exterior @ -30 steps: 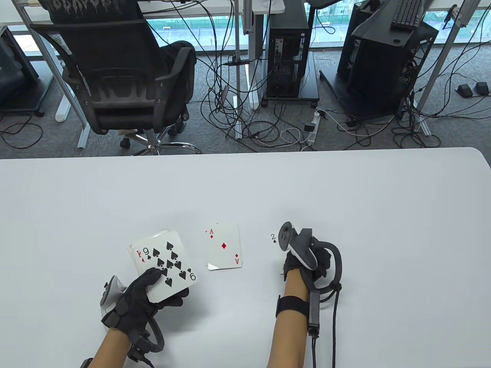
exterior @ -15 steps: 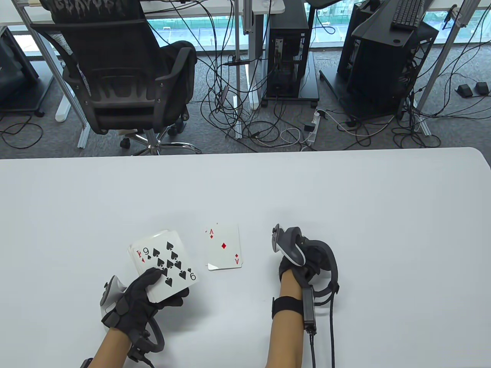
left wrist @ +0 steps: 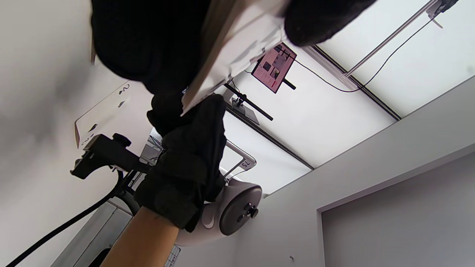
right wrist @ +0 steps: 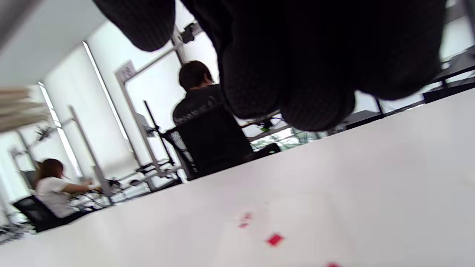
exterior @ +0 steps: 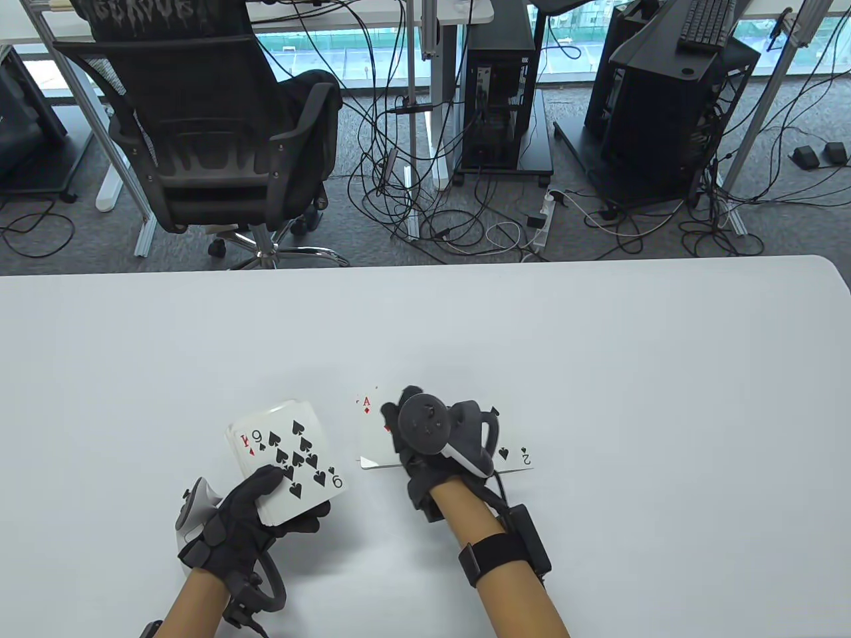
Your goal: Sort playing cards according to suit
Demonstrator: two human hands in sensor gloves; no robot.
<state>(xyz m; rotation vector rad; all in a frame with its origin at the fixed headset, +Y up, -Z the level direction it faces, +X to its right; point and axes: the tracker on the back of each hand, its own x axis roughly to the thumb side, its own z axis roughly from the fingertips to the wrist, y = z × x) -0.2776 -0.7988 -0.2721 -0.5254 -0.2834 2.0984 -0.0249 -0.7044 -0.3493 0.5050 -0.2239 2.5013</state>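
Observation:
My left hand [exterior: 279,492] grips a face-up deck [exterior: 286,458] with the nine of spades on top, a little above the table. In the left wrist view the deck's edge [left wrist: 237,48] sits between my dark fingers. The ace of diamonds [exterior: 367,407] lies face up on a small pile, mostly covered by my right hand [exterior: 399,419], which hovers over it and holds nothing. Its red pips [right wrist: 274,239] show blurred below my right fingertips [right wrist: 315,107]. The two of spades [exterior: 513,455] lies face up on the table just right of that hand and also shows in the left wrist view [left wrist: 111,107].
The white table [exterior: 598,345] stretches wide behind and to both sides of the cards. Beyond its far edge stand an office chair [exterior: 213,133], computer towers and loose cables on the floor.
My right hand has moved left off the two of spades, which now lies uncovered on the table, and is now over the ace of diamonds. My left hand and the deck have barely moved.

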